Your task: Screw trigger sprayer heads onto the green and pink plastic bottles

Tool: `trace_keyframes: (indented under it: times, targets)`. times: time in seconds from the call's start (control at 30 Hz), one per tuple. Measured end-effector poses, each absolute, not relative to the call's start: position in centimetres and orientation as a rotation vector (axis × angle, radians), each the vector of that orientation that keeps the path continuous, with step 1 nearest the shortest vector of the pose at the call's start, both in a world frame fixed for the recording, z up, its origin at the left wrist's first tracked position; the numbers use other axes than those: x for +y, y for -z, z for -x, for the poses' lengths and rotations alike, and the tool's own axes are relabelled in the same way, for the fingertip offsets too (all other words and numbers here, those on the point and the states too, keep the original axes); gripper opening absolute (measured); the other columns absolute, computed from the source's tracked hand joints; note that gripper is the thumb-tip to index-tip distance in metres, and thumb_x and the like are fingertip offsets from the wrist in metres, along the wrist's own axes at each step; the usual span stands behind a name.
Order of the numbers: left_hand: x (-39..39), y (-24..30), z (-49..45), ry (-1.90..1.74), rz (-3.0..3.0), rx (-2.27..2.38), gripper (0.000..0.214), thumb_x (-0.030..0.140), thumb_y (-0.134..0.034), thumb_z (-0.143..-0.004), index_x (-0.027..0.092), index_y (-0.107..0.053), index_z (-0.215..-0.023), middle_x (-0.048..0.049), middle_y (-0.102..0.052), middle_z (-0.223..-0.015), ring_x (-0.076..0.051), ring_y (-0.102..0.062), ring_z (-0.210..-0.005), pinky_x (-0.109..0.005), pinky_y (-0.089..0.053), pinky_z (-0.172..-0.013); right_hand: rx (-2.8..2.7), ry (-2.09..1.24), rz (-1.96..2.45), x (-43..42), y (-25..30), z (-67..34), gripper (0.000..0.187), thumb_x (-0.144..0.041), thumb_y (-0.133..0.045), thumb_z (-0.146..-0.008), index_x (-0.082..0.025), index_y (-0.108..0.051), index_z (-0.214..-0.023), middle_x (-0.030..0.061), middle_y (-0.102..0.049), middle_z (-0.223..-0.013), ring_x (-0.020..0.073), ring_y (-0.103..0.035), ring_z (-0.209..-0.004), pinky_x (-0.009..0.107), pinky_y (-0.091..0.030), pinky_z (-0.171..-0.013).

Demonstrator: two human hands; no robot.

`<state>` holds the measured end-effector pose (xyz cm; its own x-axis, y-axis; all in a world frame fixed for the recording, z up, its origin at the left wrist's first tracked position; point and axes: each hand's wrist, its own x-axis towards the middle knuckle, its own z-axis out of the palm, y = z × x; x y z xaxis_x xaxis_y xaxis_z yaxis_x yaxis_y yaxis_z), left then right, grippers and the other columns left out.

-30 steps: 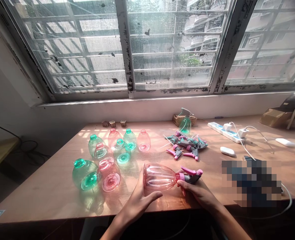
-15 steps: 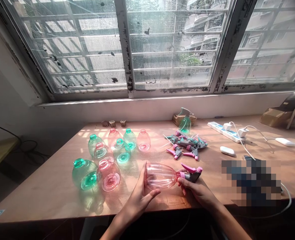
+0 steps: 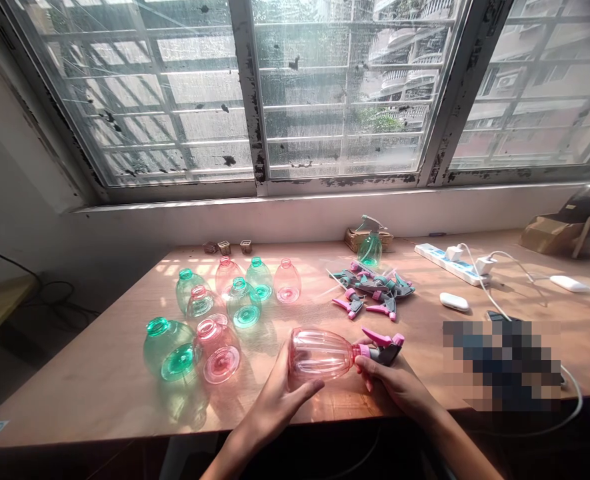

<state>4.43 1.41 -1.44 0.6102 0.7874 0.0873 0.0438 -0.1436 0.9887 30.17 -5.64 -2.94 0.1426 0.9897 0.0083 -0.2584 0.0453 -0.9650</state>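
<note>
Near the front edge of the tabletop (image 3: 99, 393), at about 6 o'clock in the view, the fingers (image 3: 302, 389) of the left hand (image 3: 275, 400) are curled around the wide bottom of a pink bottle (image 3: 321, 353), which lies on its side with its neck pointing to 3 o'clock. At that neck the right hand (image 3: 399, 387) has its fingers (image 3: 362, 363) closed on the pink and grey spray head (image 3: 383, 347). Toward 9 o'clock from the bottle stand more pink and green bottles (image 3: 215, 313) without tops, bunched close together. At about 1 o'clock lies a heap of spray heads (image 3: 372, 290), and behind it a green bottle (image 3: 371, 247) with its head on. Farther toward 2 o'clock sits a white power strip (image 3: 449, 263) with plugged-in cables.
</note>
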Motion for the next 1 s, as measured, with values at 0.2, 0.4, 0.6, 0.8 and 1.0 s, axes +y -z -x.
trace_keyframes:
  times: [0.2,0.4,0.6,0.8,1.0]
  targets:
    - [1.5,1.7,-4.2,-0.769,-1.657,0.724,0.111,0.050,-0.079,-0.095,0.028,-0.009,-0.177,-0.0151,-0.013,-0.186,-0.037,-0.016,-0.172,-0.056,-0.010,-0.140,-0.918,-1.206,1.065,-5.5,2.9,-30.3,0.052,-0.058,-0.096,-0.077,-0.017,-0.079,-0.104,0.0036,-0.072,-0.075,0.0152,-0.058,-0.057,0.029,-0.049,-0.055]
    - [1.6,1.8,-4.3,-0.776,-1.668,0.726,0.110,0.048,-0.079,-0.096,0.030,-0.008,-0.177,-0.0142,-0.012,-0.186,-0.036,-0.014,-0.172,-0.056,-0.009,-0.140,-0.923,-1.211,1.064,-5.5,2.9,-30.3,0.052,-0.057,-0.096,-0.078,-0.017,-0.078,-0.105,0.0038,-0.073,-0.075,0.0152,-0.058,-0.056,0.028,-0.048,-0.055]
    - [1.8,2.2,-4.2,-0.793,-1.659,0.724,0.110,0.048,-0.079,-0.096,0.029,-0.008,-0.177,-0.0140,-0.016,-0.186,-0.036,-0.021,-0.171,-0.057,-0.011,-0.140,-0.923,-1.213,1.066,-5.6,3.2,-30.3,0.050,-0.057,-0.096,-0.079,-0.016,-0.079,-0.102,0.0037,-0.072,-0.074,0.0160,-0.058,-0.058,0.029,-0.048,-0.056]
    - [1.9,2.3,-4.5,-0.823,-1.635,0.739,0.117,0.050,-0.085,-0.090,0.029,-0.010,-0.177,-0.0176,-0.028,-0.182,-0.041,-0.028,-0.168,-0.061,-0.015,-0.139,-0.918,-1.201,1.079,-5.6,3.1,-30.4,0.051,-0.058,-0.096,-0.077,-0.017,-0.077,-0.101,0.0029,-0.072,-0.072,0.0156,-0.058,-0.055,0.029,-0.047,-0.055]
    - [1.2,0.8,-4.7,-0.795,-1.584,0.685,0.115,0.057,-0.086,-0.088,0.025,-0.018,-0.176,-0.0183,-0.046,-0.173,-0.041,-0.040,-0.163,-0.061,-0.024,-0.137,-0.936,-1.202,1.078,-5.8,2.6,-30.2,0.045,-0.055,-0.097,-0.078,-0.017,-0.078,-0.093,0.0037,-0.073,-0.074,0.0153,-0.059,-0.058,0.028,-0.047,-0.057]
